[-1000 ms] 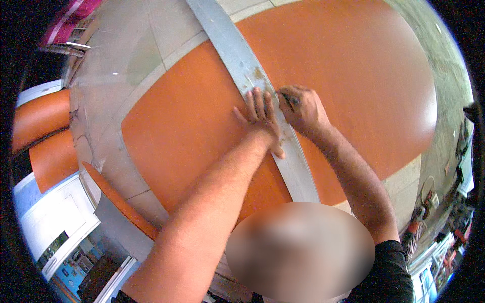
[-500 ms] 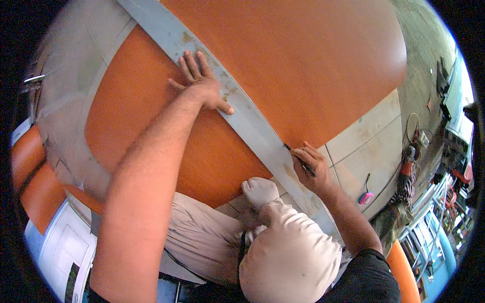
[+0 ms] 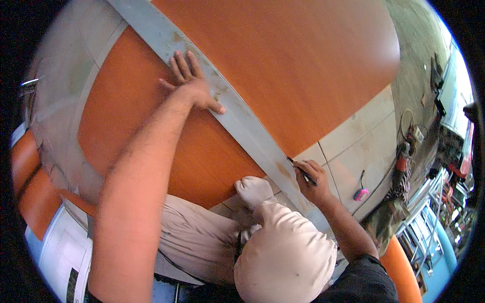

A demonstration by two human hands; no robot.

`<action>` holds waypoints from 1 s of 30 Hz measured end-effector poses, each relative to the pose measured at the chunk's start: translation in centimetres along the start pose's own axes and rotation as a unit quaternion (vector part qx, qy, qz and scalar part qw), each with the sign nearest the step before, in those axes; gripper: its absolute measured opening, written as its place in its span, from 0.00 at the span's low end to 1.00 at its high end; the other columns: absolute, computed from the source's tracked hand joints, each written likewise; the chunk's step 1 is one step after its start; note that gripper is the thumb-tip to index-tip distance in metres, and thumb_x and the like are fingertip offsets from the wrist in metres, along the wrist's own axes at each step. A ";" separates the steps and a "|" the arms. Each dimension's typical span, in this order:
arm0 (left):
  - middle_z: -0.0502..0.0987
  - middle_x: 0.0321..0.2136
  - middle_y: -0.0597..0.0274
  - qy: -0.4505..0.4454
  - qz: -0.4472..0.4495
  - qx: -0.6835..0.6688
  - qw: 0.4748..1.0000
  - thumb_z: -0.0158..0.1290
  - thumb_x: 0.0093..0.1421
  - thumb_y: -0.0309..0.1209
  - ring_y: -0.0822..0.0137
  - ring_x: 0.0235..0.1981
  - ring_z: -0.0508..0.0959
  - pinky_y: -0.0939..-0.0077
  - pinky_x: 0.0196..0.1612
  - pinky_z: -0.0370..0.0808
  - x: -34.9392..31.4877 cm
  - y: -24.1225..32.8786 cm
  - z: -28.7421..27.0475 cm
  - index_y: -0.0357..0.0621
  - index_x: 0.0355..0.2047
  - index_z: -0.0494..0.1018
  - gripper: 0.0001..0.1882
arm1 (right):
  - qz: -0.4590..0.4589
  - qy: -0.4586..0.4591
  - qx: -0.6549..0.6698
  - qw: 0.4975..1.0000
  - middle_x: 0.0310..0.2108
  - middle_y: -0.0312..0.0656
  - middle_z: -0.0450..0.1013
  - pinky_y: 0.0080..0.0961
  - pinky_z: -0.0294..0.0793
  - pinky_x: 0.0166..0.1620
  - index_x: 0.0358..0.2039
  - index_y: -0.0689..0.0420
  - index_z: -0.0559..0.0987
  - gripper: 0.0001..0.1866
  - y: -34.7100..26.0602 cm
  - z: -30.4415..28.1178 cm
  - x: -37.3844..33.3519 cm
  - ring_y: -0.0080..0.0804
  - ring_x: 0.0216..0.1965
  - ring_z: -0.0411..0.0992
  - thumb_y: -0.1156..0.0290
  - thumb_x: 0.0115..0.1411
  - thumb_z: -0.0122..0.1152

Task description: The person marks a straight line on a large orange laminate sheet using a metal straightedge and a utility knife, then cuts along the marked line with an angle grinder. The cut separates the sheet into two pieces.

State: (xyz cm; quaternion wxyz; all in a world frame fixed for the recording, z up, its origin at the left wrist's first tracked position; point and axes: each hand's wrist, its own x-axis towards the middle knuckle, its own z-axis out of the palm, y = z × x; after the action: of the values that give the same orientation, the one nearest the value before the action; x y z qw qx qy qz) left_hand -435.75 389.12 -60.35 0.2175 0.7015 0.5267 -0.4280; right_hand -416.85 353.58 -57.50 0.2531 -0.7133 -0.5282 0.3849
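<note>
A long grey metal straightedge (image 3: pixel 242 116) lies diagonally across a large orange-brown wood-look sheet (image 3: pixel 298 60). My left hand (image 3: pixel 191 86) is spread out, with its fingers and thumb resting on the straightedge and the palm by its left edge. In my right hand (image 3: pixel 313 183) is a slim black pen-like tool (image 3: pixel 307 177). Its tip sits beside the straightedge's right edge, where the sheet's near edge meets it. Whether that tip is a blade or a pen point is too small to tell.
Pale floor tiles (image 3: pixel 353 136) show beyond the sheet's edge. My foot (image 3: pixel 254 191) is by the straightedge. A pink tape measure (image 3: pixel 360 194) lies on the tiles at right, near a power tool with a cord (image 3: pixel 402 156). More orange pieces (image 3: pixel 38 202) are at far left.
My right hand has slid a little nearer to me along the straightedge with the tool. My left hand keeps its place on the straightedge. The whole view has shifted slightly.
</note>
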 end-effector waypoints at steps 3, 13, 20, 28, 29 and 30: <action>0.10 0.70 0.34 -0.006 -0.005 0.004 1.000 0.77 0.32 0.61 0.42 0.72 0.13 0.16 0.66 0.33 -0.1 -0.1 -0.1 0.37 0.69 0.12 0.92 | -0.038 0.008 0.015 0.999 0.33 0.50 0.77 0.43 0.75 0.38 0.42 0.62 0.79 0.12 -0.9 0.7 3.3 0.51 0.34 0.75 0.82 0.57 0.64; 0.12 0.71 0.34 -0.034 0.013 0.006 0.999 0.75 0.31 0.64 0.37 0.73 0.16 0.16 0.66 0.36 -0.3 -0.8 -1.2 0.34 0.69 0.13 0.93 | -0.191 0.031 -0.050 0.980 0.31 0.57 0.77 0.49 0.77 0.39 0.34 0.61 0.81 0.10 -9.9 7.9 36.2 0.60 0.35 0.76 0.67 0.63 0.58; 0.14 0.71 0.31 0.008 0.033 -0.018 0.999 0.77 0.29 0.61 0.36 0.73 0.18 0.10 0.62 0.37 -0.4 -1.2 -0.4 0.33 0.71 0.17 0.92 | -0.230 0.069 -0.117 0.964 0.34 0.53 0.80 0.47 0.80 0.40 0.35 0.56 0.83 0.14 -16.8 11.2 53.4 0.57 0.37 0.79 0.58 0.65 0.57; 0.13 0.71 0.34 0.007 0.019 -0.016 1.000 0.76 0.35 0.60 0.39 0.73 0.16 0.15 0.65 0.37 -0.4 -1.1 -0.3 0.35 0.71 0.17 0.88 | -0.239 0.088 -0.029 0.967 0.36 0.52 0.81 0.43 0.81 0.40 0.38 0.53 0.85 0.13 -16.6 11.2 52.0 0.55 0.36 0.80 0.59 0.64 0.60; 0.13 0.71 0.34 0.004 0.023 -0.018 1.000 0.76 0.36 0.60 0.39 0.73 0.15 0.15 0.65 0.37 -0.4 -1.0 -0.4 0.35 0.71 0.17 0.88 | -0.236 0.068 -0.062 0.967 0.36 0.52 0.80 0.42 0.81 0.40 0.38 0.53 0.85 0.13 -16.0 10.7 50.3 0.55 0.37 0.80 0.59 0.64 0.59; 0.12 0.71 0.34 -0.001 0.027 -0.015 1.000 0.76 0.36 0.60 0.38 0.73 0.15 0.15 0.65 0.37 -0.3 -1.0 -0.4 0.35 0.71 0.16 0.89 | -0.231 0.050 -0.097 0.967 0.35 0.52 0.80 0.42 0.80 0.40 0.39 0.52 0.85 0.13 -15.1 9.9 48.2 0.55 0.37 0.80 0.59 0.64 0.59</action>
State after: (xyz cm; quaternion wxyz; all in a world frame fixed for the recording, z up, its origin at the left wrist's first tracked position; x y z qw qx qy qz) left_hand -436.53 389.63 -59.71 0.2397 0.7118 0.5137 -0.4147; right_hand -426.40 403.62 -65.19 0.2907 -0.6110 -0.7006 0.2266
